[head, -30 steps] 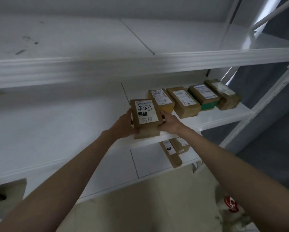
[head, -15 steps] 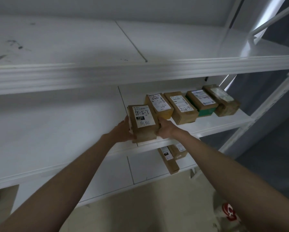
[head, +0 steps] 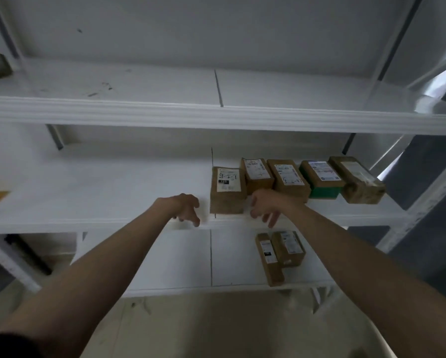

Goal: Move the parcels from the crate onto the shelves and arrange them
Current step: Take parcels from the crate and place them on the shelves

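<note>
We see the labelled cardboard parcel [head: 227, 189] sitting on the middle shelf [head: 100, 195], leftmost in a row of five parcels. Left hand [head: 187, 209] at its 9 o'clock, right hand [head: 264, 208] at its 3 o'clock; both hands are just beside it, fingers loose, gripping nothing. Two more parcels [head: 278, 254] sit on the lower shelf [head: 180, 257] at 5 o'clock.

Parcels on the shelves

Five parcels [head: 289, 180] sit in a row on the middle shelf [head: 100, 197]; two more parcels [head: 278, 254] lie on the shelf below [head: 170, 259].
</note>
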`<state>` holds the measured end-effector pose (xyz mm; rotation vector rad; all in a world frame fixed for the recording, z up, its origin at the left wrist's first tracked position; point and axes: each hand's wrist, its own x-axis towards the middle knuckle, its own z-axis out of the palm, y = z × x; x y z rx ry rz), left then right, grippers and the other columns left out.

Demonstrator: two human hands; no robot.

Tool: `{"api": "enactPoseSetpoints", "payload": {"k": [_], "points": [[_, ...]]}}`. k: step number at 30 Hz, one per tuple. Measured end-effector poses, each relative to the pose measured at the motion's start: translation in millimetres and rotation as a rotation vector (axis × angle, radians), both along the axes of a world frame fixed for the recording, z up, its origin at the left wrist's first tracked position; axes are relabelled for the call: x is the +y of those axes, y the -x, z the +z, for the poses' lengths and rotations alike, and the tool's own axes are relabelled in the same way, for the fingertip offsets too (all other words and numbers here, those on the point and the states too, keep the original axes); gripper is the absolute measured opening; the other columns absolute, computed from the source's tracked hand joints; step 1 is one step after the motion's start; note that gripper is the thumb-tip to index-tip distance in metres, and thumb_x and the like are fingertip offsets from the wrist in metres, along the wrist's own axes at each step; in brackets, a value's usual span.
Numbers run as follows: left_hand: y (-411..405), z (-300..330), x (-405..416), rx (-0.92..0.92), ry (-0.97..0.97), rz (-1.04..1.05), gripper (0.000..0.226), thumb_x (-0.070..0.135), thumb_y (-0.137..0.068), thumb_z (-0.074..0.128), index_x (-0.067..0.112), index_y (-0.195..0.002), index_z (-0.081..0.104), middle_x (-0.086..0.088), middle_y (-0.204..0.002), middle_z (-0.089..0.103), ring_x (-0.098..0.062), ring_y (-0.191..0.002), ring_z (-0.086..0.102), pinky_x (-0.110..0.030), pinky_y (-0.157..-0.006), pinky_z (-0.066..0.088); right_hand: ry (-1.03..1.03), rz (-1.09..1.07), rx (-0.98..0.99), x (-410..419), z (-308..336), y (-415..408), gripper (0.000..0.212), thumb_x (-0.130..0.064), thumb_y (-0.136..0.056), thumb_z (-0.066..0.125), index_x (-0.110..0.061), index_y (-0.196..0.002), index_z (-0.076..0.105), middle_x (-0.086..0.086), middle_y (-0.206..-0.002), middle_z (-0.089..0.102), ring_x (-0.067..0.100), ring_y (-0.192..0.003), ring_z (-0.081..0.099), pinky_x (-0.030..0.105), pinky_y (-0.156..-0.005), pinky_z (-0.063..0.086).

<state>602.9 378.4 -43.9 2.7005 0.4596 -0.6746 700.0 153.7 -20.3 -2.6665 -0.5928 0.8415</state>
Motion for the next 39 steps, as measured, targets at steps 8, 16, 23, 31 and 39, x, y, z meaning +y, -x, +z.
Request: {"api": "enactPoseSetpoints", "payload": {"k": [8,16,23,31,39], "points": [[100.9,-24.5,-31.9,0.065,-0.069,0.122,0.079,0.037,-0.083,0.073,0.022,-0.149,0.033,-0.007,-0.138,0.054,-0.025,-0.122,0.055,-0.035,-0.103,0.043,0.01,0.333,0.019,22.2,-29.8,72.4,0.06,-0.013,-0.087,0.072,-0.018,-0.139,0.044,0.013,-0.12,0.052,0.02,-0.089,0.062,0.038,-0.069,0.062],[268.1,-55.1,-5.9,0.118,-0.108,0.401,0.08,0.045,-0.078,0.075,0.027,-0.146,0.038,-0.001,-0.137,0.053,-0.022,-0.121,0.053,-0.04,-0.103,0.045,0.138,0.714,-0.047,99.6,-72.5,190.5,0.066,-0.027,-0.079,0.076,-0.03,-0.138,0.046,0.005,-0.12,0.052,0.026,-0.096,0.066,0.042,-0.082,0.061],[443.7,-71.0,17.8,0.075,-0.04,0.741,0.075,0.036,-0.084,0.073,0.02,-0.148,0.037,-0.006,-0.145,0.047,-0.025,-0.131,0.045,-0.035,-0.106,0.039,0.13,1.075,-0.109,185.9,-84.1,334.8,0.063,-0.025,-0.083,0.074,-0.027,-0.139,0.045,0.006,-0.126,0.051,0.028,-0.096,0.064,0.04,-0.081,0.06],[678.5,-104.4,10.1,0.151,0.059,1.089,0.072,0.04,-0.08,0.075,0.024,-0.143,0.043,-0.003,-0.138,0.052,-0.024,-0.124,0.05,-0.04,-0.105,0.043,0.124,1.408,-0.059,258.0,-116.4,551.3,0.061,-0.022,-0.084,0.073,-0.023,-0.139,0.046,0.008,-0.127,0.058,0.024,-0.089,0.059,0.032,-0.063,0.054],[849.0,-144.0,-16.9,0.212,0.118,1.292,0.064,0.035,-0.083,0.072,0.017,-0.139,0.049,-0.005,-0.137,0.053,-0.026,-0.122,0.052,-0.036,-0.1,0.046,0.158,1.581,-0.016,288.4,-158.1,714.7,0.057,-0.022,-0.084,0.072,-0.025,-0.136,0.049,0.009,-0.127,0.058,0.026,-0.102,0.063,0.035,-0.071,0.059]]}}
